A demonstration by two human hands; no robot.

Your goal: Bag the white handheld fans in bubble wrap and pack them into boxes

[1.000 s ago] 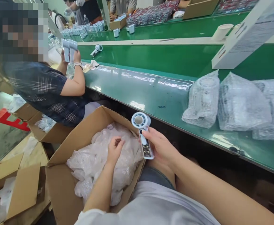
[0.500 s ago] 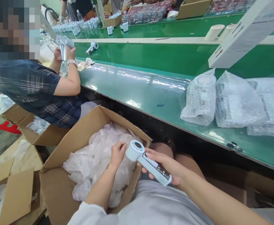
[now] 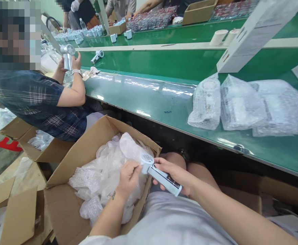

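My right hand (image 3: 177, 173) is wrapped round the handle of a light blue handheld fan (image 3: 163, 178), whose round head points toward the carton. A translucent bubble-wrap bag (image 3: 130, 147) stretches up and left from the fan's head. Its edge is pinched in my left hand (image 3: 129, 177), close beside the head. The bag meets the head there; how far it reaches over it I cannot tell. Below and left, an open cardboard box (image 3: 64, 166) holds a heap of bubble-wrap bags (image 3: 98, 173).
Several bubble-wrapped packs (image 3: 242, 102) lie on the green bench (image 3: 138, 88) at right, near a white slanted post (image 3: 248, 41). A co-worker in a plaid shirt (image 3: 36, 98) handles light blue fans at left. Another fan (image 3: 97, 56) lies on the conveyor belt.
My left hand has brought a bubble-wrap bag up to the fan's head; before, no bag showed there. The fan stays in my right hand. The view has turned slightly right.
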